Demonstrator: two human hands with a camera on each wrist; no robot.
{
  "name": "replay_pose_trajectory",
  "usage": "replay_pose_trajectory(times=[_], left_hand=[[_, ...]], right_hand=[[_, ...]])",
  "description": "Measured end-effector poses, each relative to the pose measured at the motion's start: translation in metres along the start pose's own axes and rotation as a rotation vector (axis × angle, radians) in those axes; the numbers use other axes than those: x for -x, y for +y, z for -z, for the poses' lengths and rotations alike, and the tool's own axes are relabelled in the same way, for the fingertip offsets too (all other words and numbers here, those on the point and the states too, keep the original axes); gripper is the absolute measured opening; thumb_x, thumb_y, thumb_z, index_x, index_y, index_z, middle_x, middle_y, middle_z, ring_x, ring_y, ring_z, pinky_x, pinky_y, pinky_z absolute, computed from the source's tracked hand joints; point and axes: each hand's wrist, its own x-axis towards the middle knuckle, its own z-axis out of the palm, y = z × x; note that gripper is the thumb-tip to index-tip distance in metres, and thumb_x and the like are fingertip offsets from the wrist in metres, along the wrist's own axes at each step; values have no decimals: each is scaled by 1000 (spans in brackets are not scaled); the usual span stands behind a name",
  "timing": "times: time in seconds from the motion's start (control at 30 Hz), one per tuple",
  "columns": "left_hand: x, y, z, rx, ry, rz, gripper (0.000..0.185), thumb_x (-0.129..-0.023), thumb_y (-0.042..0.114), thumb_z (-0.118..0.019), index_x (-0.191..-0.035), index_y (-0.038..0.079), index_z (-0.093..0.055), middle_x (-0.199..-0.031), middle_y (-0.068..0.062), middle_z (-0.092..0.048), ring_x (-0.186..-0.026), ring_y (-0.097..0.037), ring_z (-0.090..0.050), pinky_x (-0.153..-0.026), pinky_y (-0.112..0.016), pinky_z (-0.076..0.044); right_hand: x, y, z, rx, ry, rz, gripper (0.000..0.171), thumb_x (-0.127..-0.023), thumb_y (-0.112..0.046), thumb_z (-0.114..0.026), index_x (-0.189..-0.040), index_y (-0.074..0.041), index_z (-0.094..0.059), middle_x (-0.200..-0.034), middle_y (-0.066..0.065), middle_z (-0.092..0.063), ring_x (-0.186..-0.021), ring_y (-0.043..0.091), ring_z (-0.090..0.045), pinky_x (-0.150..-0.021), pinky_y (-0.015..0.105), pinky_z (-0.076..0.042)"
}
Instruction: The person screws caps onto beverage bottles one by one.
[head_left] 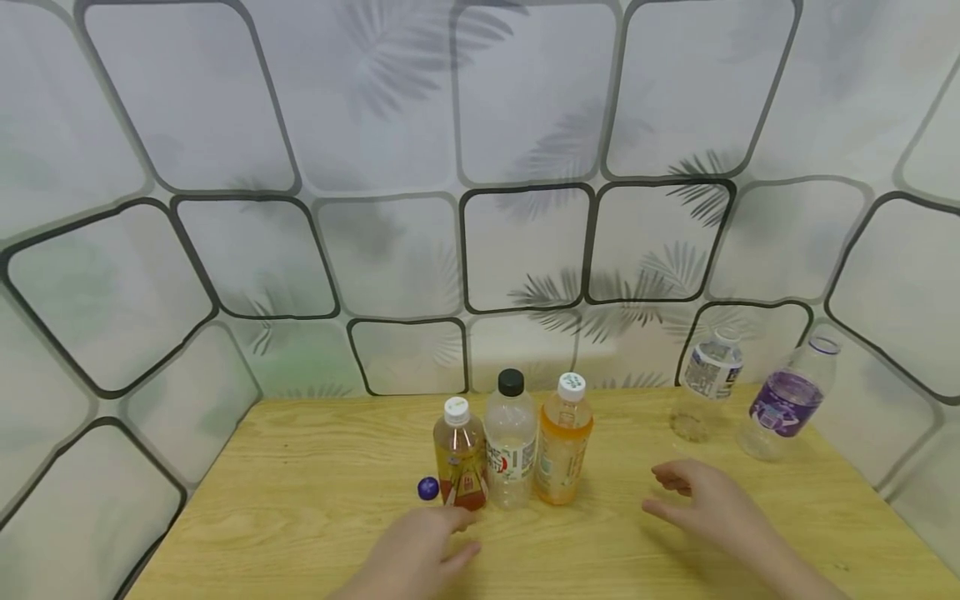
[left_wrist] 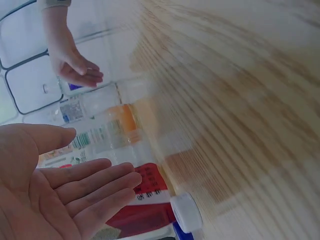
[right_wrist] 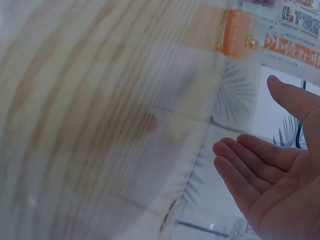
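Three capped bottles stand side by side mid-table: a bottle of reddish-brown drink (head_left: 462,467), a clear bottle with a black cap (head_left: 512,454) and an orange-banded bottle with a white cap (head_left: 562,450). My left hand (head_left: 423,546) is in front of the reddish-brown one, its fingers extended and palm bare in the left wrist view. To the right of the orange-banded bottle, my right hand (head_left: 705,508) hovers over the table with relaxed fingers, holding nothing. A small purple cap (head_left: 428,488) lies left of the trio.
Two uncapped clear bottles stand at the back right, one with a white-and-blue label (head_left: 712,375) and one with a purple label (head_left: 786,403). The wooden table (head_left: 322,475) meets patterned wall panels (head_left: 405,358) behind and at both sides. In the left wrist view, a white cap (left_wrist: 186,212) shows low.
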Motion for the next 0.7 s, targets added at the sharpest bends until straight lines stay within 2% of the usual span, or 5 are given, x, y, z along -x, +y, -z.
replay_pose_trajectory(times=[0.1, 0.27, 0.4, 0.7], left_hand=[[2, -7, 1, -25, 10, -5, 29, -97, 33, -77, -115, 10, -77, -107, -2, -81, -94, -18, -77, -82, -38, -64], [4, -17, 5, -31, -7, 55, 29, -97, 33, -77, -114, 10, -78, -105, -2, -81, -91, -20, -77, -79, -40, -64], [7, -24, 8, -62, 36, 71, 27, -96, 31, -78, -112, 9, -78, -102, -4, -82, -86, -22, -78, -75, -41, -64], [6, -34, 19, -25, 42, 138, 30, -96, 28, -79, -112, 3, -77, -109, -13, -81, -98, -33, -78, -83, -51, -65]], right_hand=[[2, 11, 4, 24, -23, -15, 59, -90, -43, -84, -123, 4, -73, -118, 19, -78, -102, 32, -76, -90, 52, -63], [6, 28, 10, 51, -49, -49, 62, -92, -45, -82, -124, 7, -71, -119, 23, -77, -102, 34, -76, -90, 54, -63], [12, 42, 15, 85, -52, -68, 65, -93, -47, -80, -125, 9, -70, -120, 25, -76, -102, 36, -76, -90, 56, -62], [20, 66, 35, 123, -32, -114, 70, -95, -48, -77, -128, 13, -67, -122, 32, -73, -105, 43, -75, -90, 60, -60]])
